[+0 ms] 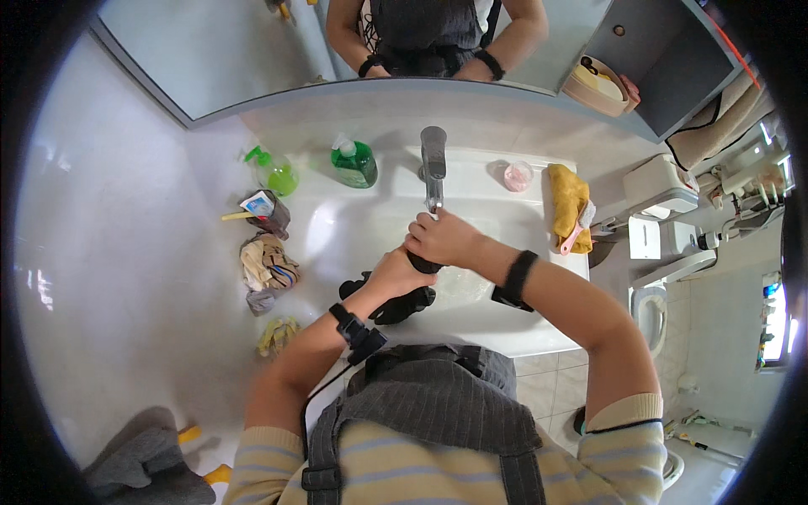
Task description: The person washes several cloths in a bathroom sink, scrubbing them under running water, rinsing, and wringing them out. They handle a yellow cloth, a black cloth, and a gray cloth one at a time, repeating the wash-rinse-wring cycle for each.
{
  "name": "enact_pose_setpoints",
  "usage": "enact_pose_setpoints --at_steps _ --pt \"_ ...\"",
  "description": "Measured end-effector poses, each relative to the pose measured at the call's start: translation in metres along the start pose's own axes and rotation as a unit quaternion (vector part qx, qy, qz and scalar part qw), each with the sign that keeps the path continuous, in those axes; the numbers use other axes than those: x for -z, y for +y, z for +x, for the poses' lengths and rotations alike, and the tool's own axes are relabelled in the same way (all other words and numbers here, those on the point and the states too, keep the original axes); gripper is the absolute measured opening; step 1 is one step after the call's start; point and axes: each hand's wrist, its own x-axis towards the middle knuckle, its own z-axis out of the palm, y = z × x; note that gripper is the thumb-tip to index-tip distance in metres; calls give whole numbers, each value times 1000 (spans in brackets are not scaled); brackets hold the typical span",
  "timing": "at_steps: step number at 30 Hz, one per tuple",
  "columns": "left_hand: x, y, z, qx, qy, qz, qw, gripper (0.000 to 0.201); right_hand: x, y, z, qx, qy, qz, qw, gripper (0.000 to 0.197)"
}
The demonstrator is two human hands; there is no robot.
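Observation:
Over the white sink [522, 328], both my hands are closed around a bunched black cloth [423, 263] just below the chrome faucet [433, 160]. My left hand [396, 273] grips it from the left, its fingers partly hidden. Higher up, my right hand [442, 240] wraps over the top of the cloth, with its knuckles close under the spout. More black fabric [404, 306] lies in the basin beneath my left wrist; I cannot tell whether it is joined to the held piece. Whitish, rippled water [467, 284] shows at the basin's bottom.
Along the left ledge stand a green soap bottle [353, 164], a green pump bottle [273, 175], a dark cup [273, 220] and crumpled cloths [268, 263]. Right of the faucet are a pink-filled jar [518, 176], a yellow towel [570, 206] and a pink brush [576, 231]. A mirror cabinet [252, 50] hangs beyond.

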Motion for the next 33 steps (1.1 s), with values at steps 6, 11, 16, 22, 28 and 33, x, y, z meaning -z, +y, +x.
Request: enact_pose_setpoints --at_steps 6,11,16,22,28,33 --pt "14 -8 -13 -101 251 -252 929 61 21 -40 -64 -201 354 152 901 66" --pt "8 6 -7 -29 291 -583 758 34 19 -96 -61 -307 215 351 858 108" --pt "-4 43 -13 -100 194 -730 648 44 -6 -74 -27 -320 403 379 769 104" --pt "15 58 -26 -217 139 -573 778 51 10 -47 -21 -277 341 597 671 54" --pt "31 35 -16 -185 3 -458 869 42 -32 -17 -28 -137 117 686 705 36" --pt "26 24 -8 -188 -2 -530 827 54 -10 -4 -28 -121 10 732 670 32"
